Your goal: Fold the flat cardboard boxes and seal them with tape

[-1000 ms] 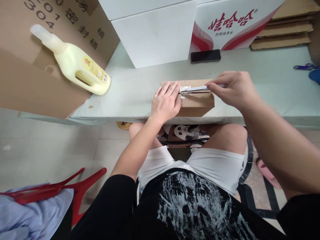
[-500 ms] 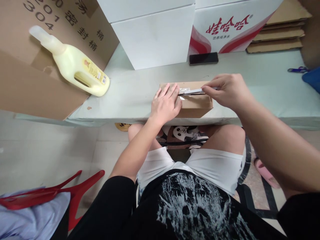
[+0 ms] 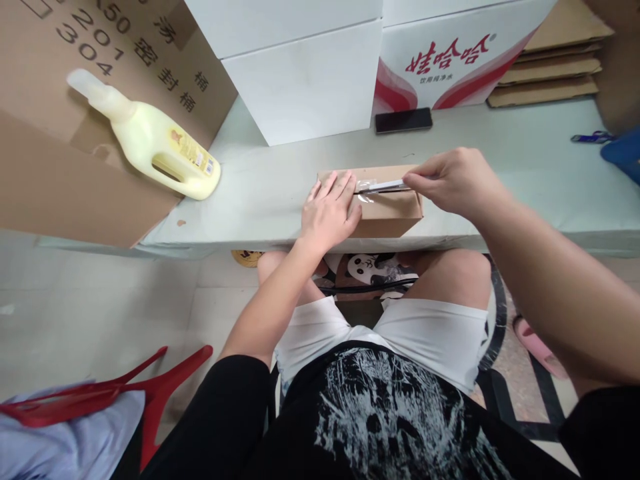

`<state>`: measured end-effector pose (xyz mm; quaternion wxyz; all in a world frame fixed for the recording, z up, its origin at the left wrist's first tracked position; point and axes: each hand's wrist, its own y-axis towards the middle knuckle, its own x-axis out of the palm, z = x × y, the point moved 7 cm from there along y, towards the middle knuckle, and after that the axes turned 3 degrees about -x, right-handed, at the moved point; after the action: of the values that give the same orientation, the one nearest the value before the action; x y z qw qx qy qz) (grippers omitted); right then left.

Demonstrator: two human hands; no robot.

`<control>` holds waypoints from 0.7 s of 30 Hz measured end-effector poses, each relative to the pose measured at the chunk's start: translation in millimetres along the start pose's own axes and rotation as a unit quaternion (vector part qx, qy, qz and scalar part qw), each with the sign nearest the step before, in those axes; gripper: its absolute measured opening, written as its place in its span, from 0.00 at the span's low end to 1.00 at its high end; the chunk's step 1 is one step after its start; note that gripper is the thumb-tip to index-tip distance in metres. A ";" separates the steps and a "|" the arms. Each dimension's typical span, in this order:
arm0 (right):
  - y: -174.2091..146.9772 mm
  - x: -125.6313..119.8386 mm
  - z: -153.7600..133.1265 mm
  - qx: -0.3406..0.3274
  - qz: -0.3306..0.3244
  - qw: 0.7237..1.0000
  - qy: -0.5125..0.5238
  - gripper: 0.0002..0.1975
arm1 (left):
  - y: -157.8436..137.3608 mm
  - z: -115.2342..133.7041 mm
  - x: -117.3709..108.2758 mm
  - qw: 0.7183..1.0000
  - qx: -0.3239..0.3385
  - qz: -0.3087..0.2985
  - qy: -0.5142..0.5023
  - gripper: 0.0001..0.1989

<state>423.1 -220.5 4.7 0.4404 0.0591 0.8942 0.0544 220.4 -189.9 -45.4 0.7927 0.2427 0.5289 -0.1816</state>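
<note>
A small brown cardboard box (image 3: pixel 385 225) lies near the front edge of the covered table, a strip of clear tape (image 3: pixel 367 183) across the seam on its top. My left hand (image 3: pixel 330 208) rests flat on the box's left end, fingers stretched out. Pinched in my right hand (image 3: pixel 453 180) is a slim, white-handled box cutter (image 3: pixel 387 186), held almost level along the seam. Its tip reaches to the tape, close beside my left fingers. How deep the blade sits cannot be made out.
A yellow detergent bottle (image 3: pixel 150 137) stands left, by a large carton (image 3: pixel 60 167). White boxes (image 3: pixel 305 87) and a black phone (image 3: pixel 403 120) are behind the small box. Folded cardboard (image 3: pixel 547 77) and a blue-purple item (image 3: pixel 593 137) lie right. A red chair (image 3: pixel 165 393) is lower left.
The view has shifted slightly. Both hands, the box cutter and the cardboard box keep nearly the same places relative to each other.
</note>
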 end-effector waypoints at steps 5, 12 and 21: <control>1.8 -2.2 -2.6 0.014 -0.002 1.000 -0.022 0.09 | -0.5 0.4 -0.5 1.000 0.001 0.002 -0.002 0.28; 2.3 -0.3 -13.0 0.058 -0.033 0.997 -0.040 0.10 | -0.7 0.1 -0.7 1.000 0.003 0.011 0.003 0.27; -2.7 -9.3 -11.5 0.091 -0.049 0.994 -0.047 0.10 | -0.5 7.2 -5.6 0.998 -0.026 -0.028 0.055 0.29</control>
<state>419.5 -225.2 18.5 0.4769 0.0571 0.8756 -0.0514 223.5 -194.2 -38.0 0.7631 0.2162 0.5830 -0.1764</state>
